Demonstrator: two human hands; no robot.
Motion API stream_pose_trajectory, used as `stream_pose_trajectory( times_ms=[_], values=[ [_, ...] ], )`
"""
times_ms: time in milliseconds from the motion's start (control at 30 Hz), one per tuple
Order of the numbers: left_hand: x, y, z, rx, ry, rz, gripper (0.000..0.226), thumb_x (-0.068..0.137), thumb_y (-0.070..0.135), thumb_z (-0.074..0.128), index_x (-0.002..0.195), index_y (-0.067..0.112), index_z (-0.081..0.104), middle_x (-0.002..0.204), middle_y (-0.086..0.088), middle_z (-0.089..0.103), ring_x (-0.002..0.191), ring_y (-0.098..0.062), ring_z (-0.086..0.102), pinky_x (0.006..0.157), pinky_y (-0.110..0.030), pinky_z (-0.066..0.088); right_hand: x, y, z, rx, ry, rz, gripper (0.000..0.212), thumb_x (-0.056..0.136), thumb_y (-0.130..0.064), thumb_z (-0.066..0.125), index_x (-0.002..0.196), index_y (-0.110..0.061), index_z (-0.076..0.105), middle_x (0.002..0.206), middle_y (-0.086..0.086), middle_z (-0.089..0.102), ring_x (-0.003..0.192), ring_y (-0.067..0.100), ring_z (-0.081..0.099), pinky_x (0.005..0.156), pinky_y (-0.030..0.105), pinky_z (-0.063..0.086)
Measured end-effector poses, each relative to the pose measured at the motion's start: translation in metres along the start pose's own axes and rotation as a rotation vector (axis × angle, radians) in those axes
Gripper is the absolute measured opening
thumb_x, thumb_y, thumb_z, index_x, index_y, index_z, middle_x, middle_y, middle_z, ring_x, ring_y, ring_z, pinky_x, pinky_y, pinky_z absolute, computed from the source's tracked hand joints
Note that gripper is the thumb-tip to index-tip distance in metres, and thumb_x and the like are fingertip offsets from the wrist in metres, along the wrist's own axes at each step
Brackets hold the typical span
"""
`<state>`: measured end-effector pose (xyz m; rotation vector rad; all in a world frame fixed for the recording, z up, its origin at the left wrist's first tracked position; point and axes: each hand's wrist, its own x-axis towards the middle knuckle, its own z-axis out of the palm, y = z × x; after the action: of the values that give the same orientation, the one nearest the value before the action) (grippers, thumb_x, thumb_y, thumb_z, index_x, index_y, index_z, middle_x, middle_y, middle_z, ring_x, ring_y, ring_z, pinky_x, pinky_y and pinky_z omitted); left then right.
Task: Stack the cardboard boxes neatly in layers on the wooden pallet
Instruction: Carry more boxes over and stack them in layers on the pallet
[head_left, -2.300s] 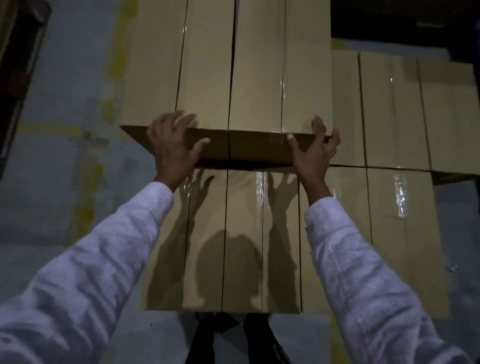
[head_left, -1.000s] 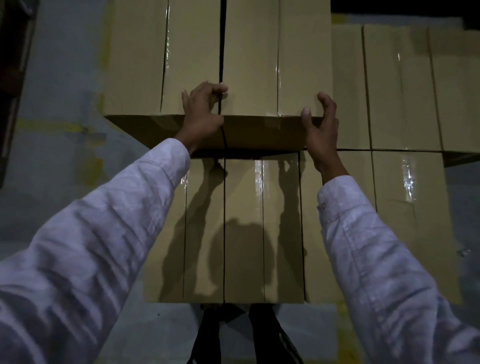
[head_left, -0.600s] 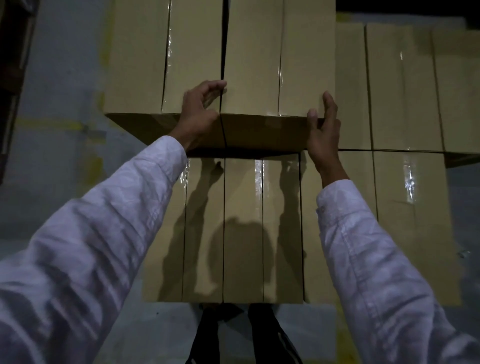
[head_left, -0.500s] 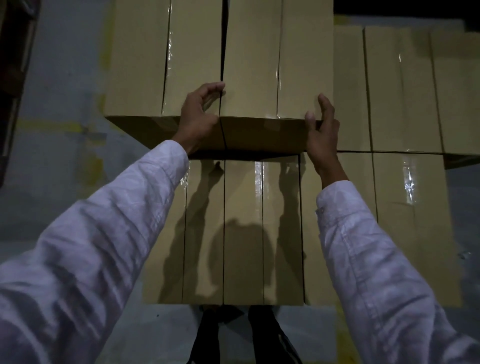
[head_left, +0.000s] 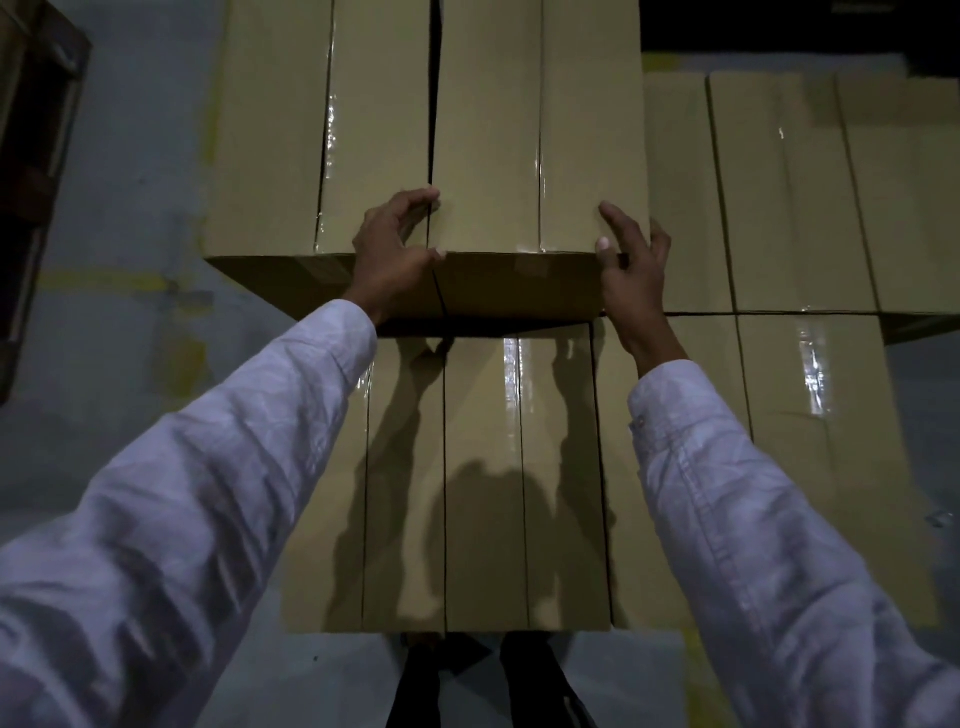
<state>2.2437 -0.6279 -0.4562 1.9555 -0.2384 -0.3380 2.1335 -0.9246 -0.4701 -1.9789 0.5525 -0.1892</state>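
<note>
Two long taped cardboard boxes lie side by side as an upper layer, a left one (head_left: 317, 135) and a right one (head_left: 540, 130), with a dark gap between them that narrows toward me. My left hand (head_left: 395, 254) hooks its fingers into that gap at the near end, thumb on the front face. My right hand (head_left: 631, 254) wraps the right box's near right corner, thumb and forefinger on top, the other fingers down its side. Below lies a lower layer of boxes (head_left: 483, 467). The pallet is hidden.
More boxes (head_left: 779, 187) of the lower layer lie flat to the right. Grey floor (head_left: 119, 364) with faded yellow lines lies to the left, with a dark rack (head_left: 31, 156) at the left edge. My legs (head_left: 488, 680) stand at the stack's near edge.
My left hand moved from the left box's front edge to the gap between the upper boxes. My right hand shifted onto the right box's corner, forefinger now on top.
</note>
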Motion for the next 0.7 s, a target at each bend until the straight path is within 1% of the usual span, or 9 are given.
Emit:
stream_pose_trajectory(
  times_ms=[33,200,300,367,433,467,533,633,700],
  values=[
    [0.0,0.0,0.001,0.005,0.011,0.004,0.078,0.071,0.009,0.086,0.144,0.024,0.064,0.146,-0.001,0.063,0.135,-0.004,0.061,0.118,-0.039,0.049,0.0,0.0,0.0,0.0,0.002,-0.004,0.043,0.112,-0.029,0.054,0.148,-0.052,0.056,0.171,0.003,0.014,0.152,0.019,0.035,0.099,0.005,0.042],
    [-0.005,0.003,0.001,0.011,0.017,0.027,0.064,0.087,0.01,0.083,0.146,0.025,0.061,0.149,0.0,0.058,0.136,-0.002,0.059,0.12,-0.036,0.046,0.001,0.001,-0.001,-0.003,0.01,-0.034,0.041,0.112,-0.03,0.055,0.147,-0.05,0.059,0.172,0.002,0.015,0.15,0.014,0.034,0.108,0.016,0.043],
    [-0.005,0.006,0.005,0.015,0.063,0.043,0.055,0.092,0.003,0.076,0.143,0.019,0.064,0.146,0.002,0.061,0.134,-0.001,0.061,0.121,-0.038,0.046,0.006,0.0,-0.001,-0.007,0.012,-0.034,0.039,0.111,-0.032,0.056,0.144,-0.054,0.061,0.171,0.0,0.017,0.155,0.018,0.032,0.119,0.034,0.045],
    [-0.003,0.005,0.007,0.043,0.076,0.035,0.055,0.089,0.007,0.075,0.141,0.023,0.065,0.14,0.019,0.064,0.134,-0.003,0.061,0.123,-0.045,0.042,0.008,0.002,-0.002,-0.005,0.014,-0.035,0.039,0.111,-0.032,0.057,0.143,-0.054,0.061,0.17,0.0,0.019,0.153,0.018,0.034,0.12,0.038,0.045],
    [-0.001,0.002,0.006,0.102,0.084,0.042,0.056,0.084,0.019,0.073,0.138,0.032,0.065,0.131,0.038,0.064,0.138,-0.006,0.059,0.125,-0.05,0.038,0.009,0.003,-0.003,0.002,0.016,-0.037,0.04,0.111,-0.03,0.057,0.143,-0.053,0.062,0.169,0.002,0.022,0.151,0.016,0.037,0.12,0.037,0.046],
    [-0.001,0.001,0.006,0.11,0.083,0.044,0.057,0.082,0.022,0.072,0.138,0.033,0.065,0.13,0.041,0.062,0.138,-0.006,0.059,0.125,-0.051,0.036,0.009,0.003,-0.003,0.003,0.013,-0.039,0.04,0.11,-0.029,0.057,0.143,-0.053,0.062,0.168,0.003,0.022,0.151,0.016,0.037,0.121,0.037,0.046],
    [-0.002,0.004,0.006,0.076,0.081,0.044,0.057,0.083,0.015,0.073,0.138,0.029,0.066,0.131,0.033,0.065,0.135,-0.003,0.061,0.126,-0.047,0.038,0.009,0.002,-0.003,0.0,-0.004,-0.038,0.041,0.111,-0.029,0.056,0.144,-0.053,0.061,0.169,0.003,0.02,0.152,0.017,0.036,0.121,0.036,0.045],
    [-0.002,0.008,0.007,0.026,0.076,0.027,0.06,0.087,-0.005,0.072,0.141,0.017,0.064,0.142,0.01,0.064,0.132,-0.001,0.062,0.121,-0.028,0.043,0.009,-0.002,-0.005,-0.007,-0.019,-0.015,0.041,0.111,-0.029,0.056,0.144,-0.053,0.061,0.17,0.002,0.019,0.149,0.017,0.039,0.119,0.033,0.045],
    [-0.002,0.008,0.006,0.026,0.062,0.044,0.061,0.087,-0.009,0.071,0.142,0.015,0.064,0.144,0.004,0.063,0.132,-0.001,0.062,0.12,-0.027,0.044,0.008,-0.003,-0.005,-0.012,-0.025,-0.012,0.041,0.111,-0.028,0.055,0.144,-0.053,0.061,0.171,0.002,0.017,0.147,0.015,0.041,0.118,0.032,0.045]
  ],
)
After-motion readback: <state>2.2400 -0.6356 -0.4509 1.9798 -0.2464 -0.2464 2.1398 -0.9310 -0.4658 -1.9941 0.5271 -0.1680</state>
